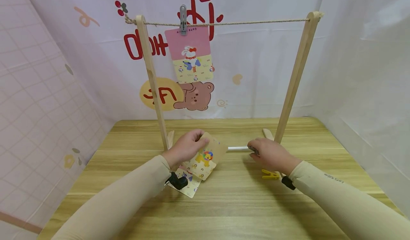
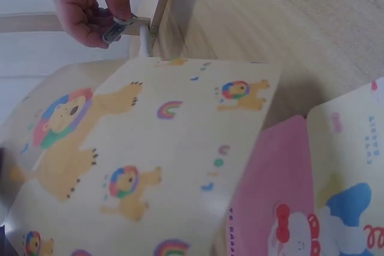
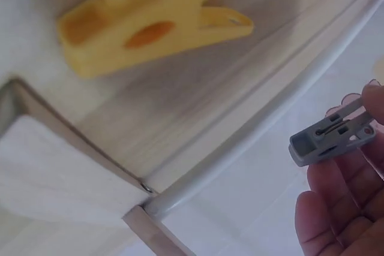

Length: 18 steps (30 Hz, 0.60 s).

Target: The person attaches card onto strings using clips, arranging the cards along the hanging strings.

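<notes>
My left hand point(image 1: 189, 147) pinches a yellowish card point(image 1: 208, 158) printed with a lion by its upper edge, tilted above the table. In the left wrist view that lion card point(image 2: 174, 148) fills much of the picture. Below it on the table lies a pink and cream rabbit card point(image 1: 191, 188), partly covered in the head view. My right hand point(image 1: 270, 154) holds a grey clothespin point(image 3: 333, 136) between thumb and fingers, near the metal crossbar point(image 1: 237, 148). A yellow clothespin point(image 1: 270, 174) lies on the table just under that hand.
A wooden frame with a left post point(image 1: 150, 72) and right post point(image 1: 296, 79) stands across the table point(image 1: 224, 211). A twine line point(image 1: 250, 22) joins their tops. From it hangs another rabbit card point(image 1: 190, 55), held by a grey clothespin point(image 1: 183, 19). A printed curtain point(image 1: 256, 58) is behind.
</notes>
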Tool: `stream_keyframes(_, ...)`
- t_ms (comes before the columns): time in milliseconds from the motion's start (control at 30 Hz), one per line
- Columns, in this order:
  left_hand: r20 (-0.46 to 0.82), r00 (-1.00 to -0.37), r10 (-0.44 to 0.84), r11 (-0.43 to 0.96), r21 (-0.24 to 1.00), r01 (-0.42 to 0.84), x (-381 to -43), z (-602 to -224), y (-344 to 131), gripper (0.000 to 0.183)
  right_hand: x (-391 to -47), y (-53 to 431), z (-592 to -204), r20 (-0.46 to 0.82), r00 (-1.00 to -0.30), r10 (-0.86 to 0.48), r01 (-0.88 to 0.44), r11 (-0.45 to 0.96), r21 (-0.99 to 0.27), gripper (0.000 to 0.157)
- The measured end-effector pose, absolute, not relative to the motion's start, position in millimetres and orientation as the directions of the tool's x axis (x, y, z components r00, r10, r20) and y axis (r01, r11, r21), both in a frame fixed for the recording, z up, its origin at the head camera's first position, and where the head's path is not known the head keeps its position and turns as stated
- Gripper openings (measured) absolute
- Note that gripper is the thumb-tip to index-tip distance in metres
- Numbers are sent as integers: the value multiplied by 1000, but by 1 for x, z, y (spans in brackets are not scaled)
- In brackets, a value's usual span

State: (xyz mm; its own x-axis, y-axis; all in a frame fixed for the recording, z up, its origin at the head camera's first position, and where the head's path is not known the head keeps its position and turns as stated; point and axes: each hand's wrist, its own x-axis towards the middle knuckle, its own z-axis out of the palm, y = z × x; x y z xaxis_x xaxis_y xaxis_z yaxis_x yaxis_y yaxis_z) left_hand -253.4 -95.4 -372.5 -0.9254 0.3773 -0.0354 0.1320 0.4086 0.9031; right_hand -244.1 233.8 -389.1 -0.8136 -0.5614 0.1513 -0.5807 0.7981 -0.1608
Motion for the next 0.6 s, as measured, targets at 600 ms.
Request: stream_keyframes(600, 68, -940, 334, 410, 888, 210, -257, -356, -94, 15, -245, 227, -370, 301, -781, -548, -606, 782, -149, 21)
